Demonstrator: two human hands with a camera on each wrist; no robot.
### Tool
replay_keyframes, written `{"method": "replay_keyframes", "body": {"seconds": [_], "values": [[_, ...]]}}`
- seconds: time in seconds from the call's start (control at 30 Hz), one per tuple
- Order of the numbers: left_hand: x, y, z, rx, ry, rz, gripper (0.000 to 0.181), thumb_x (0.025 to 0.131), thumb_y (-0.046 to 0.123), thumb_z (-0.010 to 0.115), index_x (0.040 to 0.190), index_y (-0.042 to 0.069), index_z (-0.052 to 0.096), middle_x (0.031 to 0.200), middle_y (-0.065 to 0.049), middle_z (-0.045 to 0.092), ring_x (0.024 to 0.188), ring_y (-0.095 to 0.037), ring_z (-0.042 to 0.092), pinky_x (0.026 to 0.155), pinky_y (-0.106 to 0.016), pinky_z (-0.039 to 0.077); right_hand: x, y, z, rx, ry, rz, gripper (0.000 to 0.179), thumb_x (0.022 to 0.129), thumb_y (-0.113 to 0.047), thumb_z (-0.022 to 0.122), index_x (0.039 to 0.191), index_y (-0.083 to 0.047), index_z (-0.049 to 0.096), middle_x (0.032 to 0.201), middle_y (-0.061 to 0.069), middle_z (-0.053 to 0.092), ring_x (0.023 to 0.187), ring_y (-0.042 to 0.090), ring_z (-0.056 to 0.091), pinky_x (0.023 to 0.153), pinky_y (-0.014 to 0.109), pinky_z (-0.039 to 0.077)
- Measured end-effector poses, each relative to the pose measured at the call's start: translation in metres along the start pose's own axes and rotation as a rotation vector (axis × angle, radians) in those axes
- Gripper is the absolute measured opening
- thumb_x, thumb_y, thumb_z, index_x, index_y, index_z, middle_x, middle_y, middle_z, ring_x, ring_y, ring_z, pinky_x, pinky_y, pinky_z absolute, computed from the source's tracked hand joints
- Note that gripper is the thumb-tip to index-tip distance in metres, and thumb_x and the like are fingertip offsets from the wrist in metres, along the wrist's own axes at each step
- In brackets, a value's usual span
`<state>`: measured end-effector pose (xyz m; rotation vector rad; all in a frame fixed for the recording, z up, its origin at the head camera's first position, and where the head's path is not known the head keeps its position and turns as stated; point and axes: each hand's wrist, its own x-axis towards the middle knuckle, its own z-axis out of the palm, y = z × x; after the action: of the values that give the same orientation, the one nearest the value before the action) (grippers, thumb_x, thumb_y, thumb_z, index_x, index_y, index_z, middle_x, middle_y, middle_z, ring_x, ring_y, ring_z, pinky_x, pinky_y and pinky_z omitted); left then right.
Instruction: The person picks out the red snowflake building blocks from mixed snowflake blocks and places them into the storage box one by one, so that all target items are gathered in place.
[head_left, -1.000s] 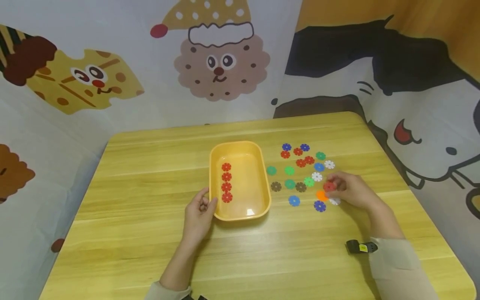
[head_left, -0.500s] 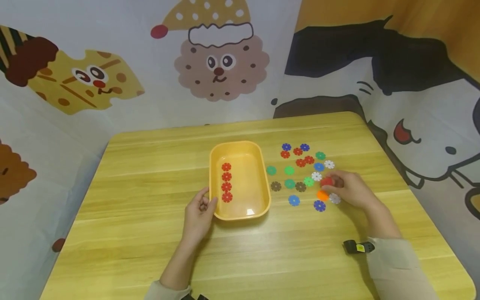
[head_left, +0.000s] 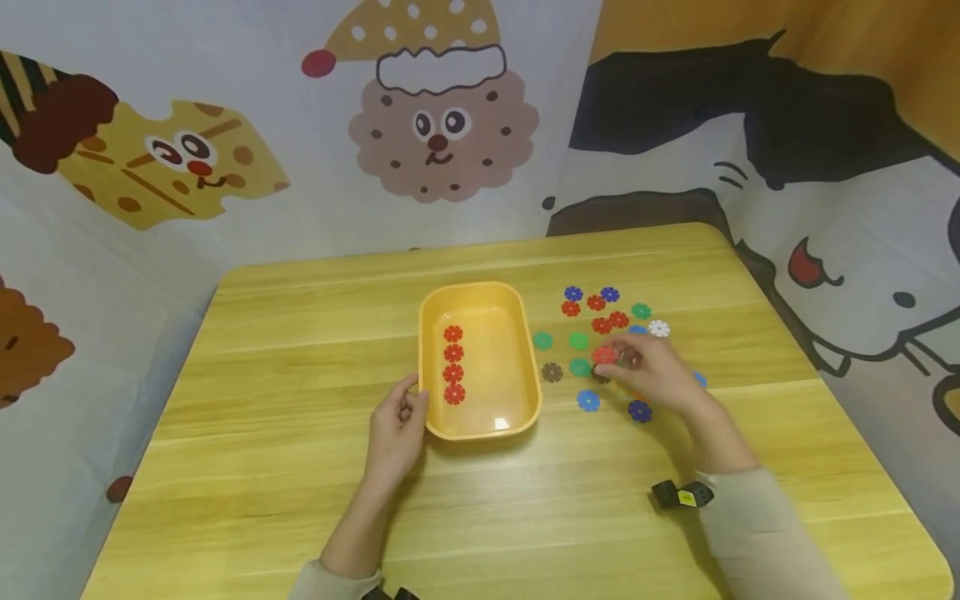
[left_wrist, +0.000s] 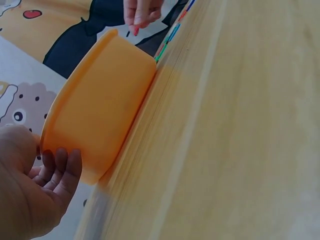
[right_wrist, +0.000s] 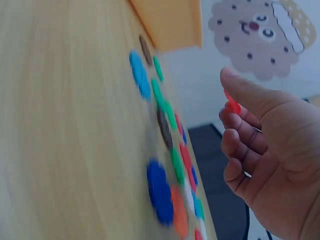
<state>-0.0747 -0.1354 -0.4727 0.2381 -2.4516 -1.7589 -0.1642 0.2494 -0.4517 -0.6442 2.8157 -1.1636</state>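
Disc (head_left: 604, 356), red and notched all round its edge, is pinched between thumb and forefinger of your right hand (head_left: 660, 372), off the table (head_left: 285, 375), over the loose slotted discs (head_left: 579, 341) to the right of the yellow tray (head_left: 495, 358). Your other fingers there are loosely curled. Across from it, your left hand (head_left: 396, 429) has the tray by its left side, close to the near corner, thumb at the rim, fingers against the outer wall. And inside, four red discs (head_left: 453, 373) lie flat in a column along the tray's left side. Now the feel of it: the one you're pinching looks like thin, stiff plastic, so expect next to no weight and hardly any give. Breakage doesn't look much of a worry. Smooth faces could slide, mind, and a hard squeeze on the edge might flick it away. Face to face is the safe hold, near the middle, notches left free. The tray looks light too, likely to skid if nudged; that rim is the natural place to steady it.
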Motion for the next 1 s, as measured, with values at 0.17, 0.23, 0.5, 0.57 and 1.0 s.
{"method": "replay_keyframes", "body": {"seconds": [0.17, 0.23, 0.5, 0.57, 1.0], "values": [[0.0, 0.0, -0.001, -0.016, -0.01, -0.008, 0.039, 0.103, 0.017, 0.058, 0.14, 0.001, 0.057, 0.081, -0.007, 0.056, 0.065, -0.013, 0.049, 0.054, -0.02, 0.043, 0.008, -0.021, 0.012, 0.048, -0.013, -0.052, 0.038, 0.087, -0.024, 0.081, 0.117, -0.002, 0.069, 0.083, -0.002, 0.064, 0.074, 0.016, 0.058, 0.061, 0.027, 0.051], [0.0, 0.001, -0.001, -0.017, -0.008, -0.011, 0.04, 0.104, 0.018, 0.059, 0.14, 0.001, 0.057, 0.081, -0.007, 0.056, 0.065, -0.013, 0.049, 0.054, -0.02, 0.043, 0.012, -0.029, 0.016, 0.066, -0.017, -0.066, 0.039, 0.087, -0.023, 0.082, 0.117, -0.002, 0.069, 0.079, -0.002, 0.062, 0.07, 0.017, 0.057, 0.059, 0.027, 0.05], [-0.001, 0.002, 0.0, -0.001, -0.005, -0.006, 0.041, 0.102, 0.014, 0.061, 0.14, 0.0, 0.056, 0.081, -0.01, 0.059, 0.065, -0.014, 0.051, 0.054, -0.02, 0.044, 0.023, -0.053, 0.037, 0.135, -0.034, -0.113, 0.038, 0.086, -0.022, 0.082, 0.117, -0.004, 0.07, 0.078, -0.004, 0.06, 0.068, 0.016, 0.055, 0.058, 0.027, 0.048], [-0.001, 0.002, 0.0, 0.003, -0.007, -0.004, 0.041, 0.102, 0.014, 0.062, 0.14, 0.0, 0.056, 0.081, -0.009, 0.06, 0.064, -0.014, 0.051, 0.053, -0.02, 0.043, 0.025, -0.058, 0.041, 0.155, -0.04, -0.138, 0.036, 0.085, -0.021, 0.083, 0.115, -0.005, 0.071, 0.076, -0.004, 0.06, 0.067, 0.016, 0.054, 0.058, 0.028, 0.048], [0.001, 0.0, 0.0, -0.007, -0.007, 0.006, 0.041, 0.102, 0.015, 0.062, 0.139, 0.0, 0.057, 0.082, -0.01, 0.06, 0.063, -0.012, 0.049, 0.053, -0.019, 0.042, 0.035, -0.089, 0.061, 0.164, -0.101, -0.197, 0.041, 0.086, -0.023, 0.081, 0.119, -0.003, 0.069, 0.078, -0.005, 0.058, 0.067, 0.013, 0.054, 0.059, 0.026, 0.049]]}}
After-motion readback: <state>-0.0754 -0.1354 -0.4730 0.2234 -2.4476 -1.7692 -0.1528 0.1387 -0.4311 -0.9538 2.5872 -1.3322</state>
